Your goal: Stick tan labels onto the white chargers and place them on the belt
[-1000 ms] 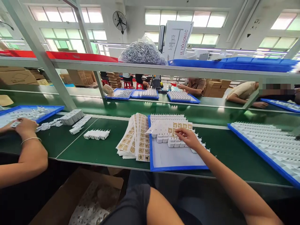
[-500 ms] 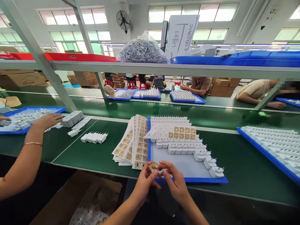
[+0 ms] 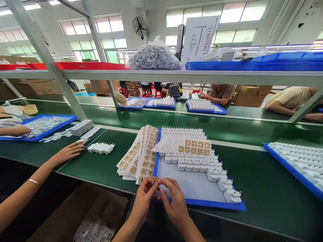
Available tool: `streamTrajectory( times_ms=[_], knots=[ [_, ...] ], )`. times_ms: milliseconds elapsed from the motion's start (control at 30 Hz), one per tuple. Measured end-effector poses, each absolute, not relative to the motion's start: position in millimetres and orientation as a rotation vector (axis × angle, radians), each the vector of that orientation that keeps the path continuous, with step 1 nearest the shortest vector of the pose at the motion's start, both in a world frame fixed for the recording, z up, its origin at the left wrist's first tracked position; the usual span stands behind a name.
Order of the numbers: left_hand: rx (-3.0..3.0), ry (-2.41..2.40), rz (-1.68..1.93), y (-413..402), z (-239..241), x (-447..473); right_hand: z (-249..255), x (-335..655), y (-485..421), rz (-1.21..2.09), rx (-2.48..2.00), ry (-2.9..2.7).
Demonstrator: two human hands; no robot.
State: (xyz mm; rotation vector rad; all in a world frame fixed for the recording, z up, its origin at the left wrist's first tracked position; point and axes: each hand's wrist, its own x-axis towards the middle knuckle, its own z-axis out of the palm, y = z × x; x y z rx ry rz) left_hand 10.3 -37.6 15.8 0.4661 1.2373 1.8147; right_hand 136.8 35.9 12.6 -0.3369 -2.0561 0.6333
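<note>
Green worktop (image 3: 252, 161): at near-left corner of blue tray (image 3: 217, 203), left fingers (image 3: 144, 183) pinch 1 tan piece (image 3: 155, 180); right fingers (image 3: 171, 184) curl just beside, grip unclear.

Bright daylight through windows (image 3: 232, 13), pale reflections on green bench (image 3: 242, 127), dark shadow below, stretched edges
</note>
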Motion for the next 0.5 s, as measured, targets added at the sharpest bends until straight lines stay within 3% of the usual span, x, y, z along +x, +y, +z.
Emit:
streamTrajectory(
  times_ms=[300, 500],
  knots=[
    [0.447, 1.316, 2.027, -39, 19, 27, 12, 144, 46, 0.383, -0.368, -1.992],
    [0.199, 1.458, 2.284, -93, -5, -19, -40, 137, 7, 0.654, 0.158, -2.066]
  ],
)
